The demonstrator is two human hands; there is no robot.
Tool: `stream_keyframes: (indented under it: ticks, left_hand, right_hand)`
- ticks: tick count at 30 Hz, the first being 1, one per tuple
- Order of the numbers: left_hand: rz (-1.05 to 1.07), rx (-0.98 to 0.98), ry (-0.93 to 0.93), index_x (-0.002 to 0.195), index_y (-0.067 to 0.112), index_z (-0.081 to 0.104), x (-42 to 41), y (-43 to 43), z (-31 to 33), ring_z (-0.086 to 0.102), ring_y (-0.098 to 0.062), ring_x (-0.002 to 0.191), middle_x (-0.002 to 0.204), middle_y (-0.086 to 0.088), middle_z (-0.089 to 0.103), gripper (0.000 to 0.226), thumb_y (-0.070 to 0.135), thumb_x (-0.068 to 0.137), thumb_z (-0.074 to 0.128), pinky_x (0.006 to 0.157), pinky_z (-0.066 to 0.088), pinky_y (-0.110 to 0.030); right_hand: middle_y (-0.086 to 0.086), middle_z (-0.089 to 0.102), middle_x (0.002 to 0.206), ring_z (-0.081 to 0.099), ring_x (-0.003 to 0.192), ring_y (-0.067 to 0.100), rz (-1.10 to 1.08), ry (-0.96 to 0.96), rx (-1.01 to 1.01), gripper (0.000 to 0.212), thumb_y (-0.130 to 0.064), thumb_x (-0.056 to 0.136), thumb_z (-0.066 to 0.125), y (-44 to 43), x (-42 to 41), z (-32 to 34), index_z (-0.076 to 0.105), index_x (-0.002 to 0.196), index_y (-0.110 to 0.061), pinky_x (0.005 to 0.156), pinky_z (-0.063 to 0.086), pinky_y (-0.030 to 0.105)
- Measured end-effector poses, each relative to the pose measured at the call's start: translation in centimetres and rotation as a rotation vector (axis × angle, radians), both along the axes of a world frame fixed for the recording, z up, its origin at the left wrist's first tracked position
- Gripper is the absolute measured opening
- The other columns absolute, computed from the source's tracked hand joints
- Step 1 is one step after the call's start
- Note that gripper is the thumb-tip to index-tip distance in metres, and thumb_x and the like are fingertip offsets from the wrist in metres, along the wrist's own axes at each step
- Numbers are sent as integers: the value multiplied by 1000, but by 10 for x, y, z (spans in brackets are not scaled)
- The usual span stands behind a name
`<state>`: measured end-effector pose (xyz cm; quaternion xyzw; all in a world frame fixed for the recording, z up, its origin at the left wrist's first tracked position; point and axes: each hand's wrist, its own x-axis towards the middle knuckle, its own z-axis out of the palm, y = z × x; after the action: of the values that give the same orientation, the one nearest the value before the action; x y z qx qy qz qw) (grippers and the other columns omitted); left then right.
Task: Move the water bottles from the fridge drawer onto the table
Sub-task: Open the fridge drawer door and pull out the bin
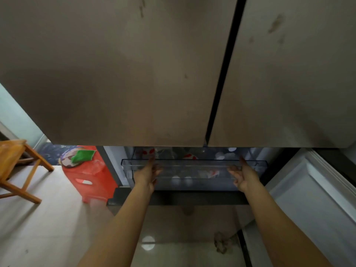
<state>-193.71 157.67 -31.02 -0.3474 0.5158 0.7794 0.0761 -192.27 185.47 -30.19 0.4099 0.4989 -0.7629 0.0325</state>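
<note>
A clear plastic fridge drawer (192, 163) shows below the two closed upper fridge doors. Inside it lie several water bottles (189, 157) with white caps and red-and-white labels, blurred through the plastic. My left hand (147, 173) rests on the drawer's front rim at its left end, thumb over the edge. At the rim's right end my right hand (243, 175) grips the same way. Both hands hold the drawer front.
The lower right fridge door (316, 189) stands open at the right. A red plastic stool (92, 178) with a green cloth stands left of the fridge. A wooden stool (17, 166) is at the far left. Glossy floor tiles lie below.
</note>
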Motion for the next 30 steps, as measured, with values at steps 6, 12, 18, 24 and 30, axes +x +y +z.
stream_keyframes:
  ticks: [6, 12, 18, 24, 30]
  left_hand:
    - [-57, 14, 8, 84, 13, 55, 1, -2, 5, 56, -2, 36, 71, -1, 62, 30, 42, 83, 62, 42, 37, -22]
    - [-123, 18, 14, 88, 9, 57, 14, -8, 12, 56, -6, 34, 78, -6, 63, 28, 37, 90, 56, 35, 38, -14]
    - [-91, 39, 78, 81, 13, 57, 62, -11, 3, 58, -10, 57, 52, 3, 67, 27, 40, 85, 61, 51, 39, -24]
    - [-96, 79, 114, 84, 9, 59, 115, -17, 2, 58, -6, 38, 51, -1, 68, 27, 36, 85, 61, 50, 36, -24]
    - [-48, 144, 105, 72, 7, 54, 156, -22, 2, 49, -8, 29, 42, -4, 62, 27, 29, 86, 62, 34, 35, -13]
  right_hand:
    - [1, 61, 78, 60, 71, 10, 27, 8, -17, 34, -42, 89, 55, -1, 5, 7, 52, 106, -13, 58, 28, 26]
    - [1, 61, 66, 59, 56, 10, -18, 71, -13, 23, -35, 92, 53, -13, 21, 15, 55, 103, -15, 39, 29, 19]
    - [3, 59, 79, 59, 75, 12, -39, 86, -16, 24, -35, 92, 52, -15, 66, 7, 52, 110, -19, 49, 22, 22]
    - [3, 55, 75, 52, 66, 11, -56, 83, 25, 19, -32, 94, 47, -24, 118, 5, 52, 102, -16, 52, 20, 24]
    - [5, 58, 49, 45, 58, 13, -65, 44, 35, 28, -36, 94, 46, -31, 160, 5, 48, 76, -16, 49, 18, 23]
